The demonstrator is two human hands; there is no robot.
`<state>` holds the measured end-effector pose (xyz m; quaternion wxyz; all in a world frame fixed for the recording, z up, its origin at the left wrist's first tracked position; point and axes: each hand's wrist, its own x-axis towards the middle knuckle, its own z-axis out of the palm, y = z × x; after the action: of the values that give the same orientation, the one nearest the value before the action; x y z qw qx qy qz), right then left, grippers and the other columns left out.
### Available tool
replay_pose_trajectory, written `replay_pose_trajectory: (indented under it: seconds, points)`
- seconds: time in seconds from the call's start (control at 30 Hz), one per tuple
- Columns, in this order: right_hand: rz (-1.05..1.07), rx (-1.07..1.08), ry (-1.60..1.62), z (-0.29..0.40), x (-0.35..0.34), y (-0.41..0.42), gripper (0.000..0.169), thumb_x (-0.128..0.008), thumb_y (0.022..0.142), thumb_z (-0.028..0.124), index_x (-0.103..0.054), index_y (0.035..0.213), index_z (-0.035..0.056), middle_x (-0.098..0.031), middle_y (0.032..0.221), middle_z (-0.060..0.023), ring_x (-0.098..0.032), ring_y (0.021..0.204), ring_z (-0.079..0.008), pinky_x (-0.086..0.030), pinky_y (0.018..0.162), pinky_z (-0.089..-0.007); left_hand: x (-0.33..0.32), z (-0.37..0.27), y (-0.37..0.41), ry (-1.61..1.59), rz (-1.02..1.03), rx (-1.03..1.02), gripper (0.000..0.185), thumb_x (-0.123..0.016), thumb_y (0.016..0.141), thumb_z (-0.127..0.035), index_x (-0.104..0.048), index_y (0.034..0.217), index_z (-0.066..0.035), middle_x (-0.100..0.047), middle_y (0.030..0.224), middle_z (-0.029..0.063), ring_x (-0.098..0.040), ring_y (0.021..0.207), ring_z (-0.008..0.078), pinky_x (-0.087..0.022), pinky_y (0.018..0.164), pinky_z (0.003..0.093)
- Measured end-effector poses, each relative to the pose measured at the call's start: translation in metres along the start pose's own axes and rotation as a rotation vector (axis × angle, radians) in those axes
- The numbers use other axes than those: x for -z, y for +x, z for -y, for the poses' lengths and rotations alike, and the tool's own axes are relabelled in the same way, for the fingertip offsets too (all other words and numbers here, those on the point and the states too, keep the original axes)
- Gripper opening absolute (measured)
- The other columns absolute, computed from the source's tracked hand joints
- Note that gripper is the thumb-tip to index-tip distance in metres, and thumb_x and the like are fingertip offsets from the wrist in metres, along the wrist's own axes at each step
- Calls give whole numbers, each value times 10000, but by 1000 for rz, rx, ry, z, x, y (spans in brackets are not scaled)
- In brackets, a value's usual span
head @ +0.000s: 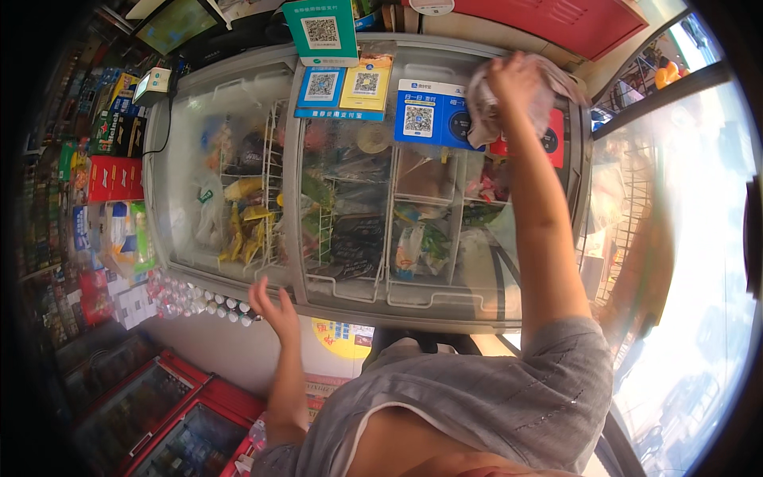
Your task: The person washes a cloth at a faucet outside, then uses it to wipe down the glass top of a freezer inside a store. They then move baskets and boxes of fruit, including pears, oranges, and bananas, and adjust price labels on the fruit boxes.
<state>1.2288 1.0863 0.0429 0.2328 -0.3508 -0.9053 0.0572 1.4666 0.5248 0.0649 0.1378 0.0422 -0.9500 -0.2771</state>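
A chest freezer with a sliding glass top lies before me, bagged frozen goods and wire baskets showing through the glass. My right hand presses a crumpled pale cloth on the far right part of the top. The cloth partly covers a blue payment card and a red card. My left hand is at the near edge of the freezer, fingers apart, holding nothing; whether it touches the edge I cannot tell.
A green payment sign stands at the far edge above blue and yellow code cards. To the left are a small white device with a cable, drink cartons and bottles. Red-framed coolers stand lower left; a glass door is at right.
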Motion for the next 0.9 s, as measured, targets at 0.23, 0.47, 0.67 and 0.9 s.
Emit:
replay_pose_trajectory:
  seconds: [0.23,0.47,0.67,0.9]
  points:
    - [144,558,361,121,30,-118,584,-396,852,346,-257,1320,25,-358,1307,-196,-308,1237,-303,-195,1035,-402,-93,-97,229,-478,277,-269,406,-540,813,-84,-460,1211,-89,-526,1098,103,-507,999,192,-403,801,283]
    - [604,1170,564,50,114,-205,491,-507,794,231,-383,1257,127,-415,1277,-117,-366,1204,-258,-243,1029,-402,-187,-180,350,-170,378,-208,836,-699,640,-390,-305,1312,-87,-435,1266,149,-382,1188,277,-296,980,351]
    - [203,651,186,1,116,-129,388,-508,781,205,-495,1162,135,-441,1255,-129,-366,1191,-312,-241,1014,-425,-196,-173,377,-448,612,-128,584,-683,705,-330,-450,1176,-75,-487,1172,170,-436,1120,284,-349,918,354]
    - [53,445,3,70,29,-65,437,-425,818,344,-435,1187,111,-389,1277,-176,-331,1197,-335,-240,991,-432,-102,-132,324,-903,301,-109,356,-581,844,-217,-413,1109,-50,-563,969,82,-544,839,132,-446,717,266]
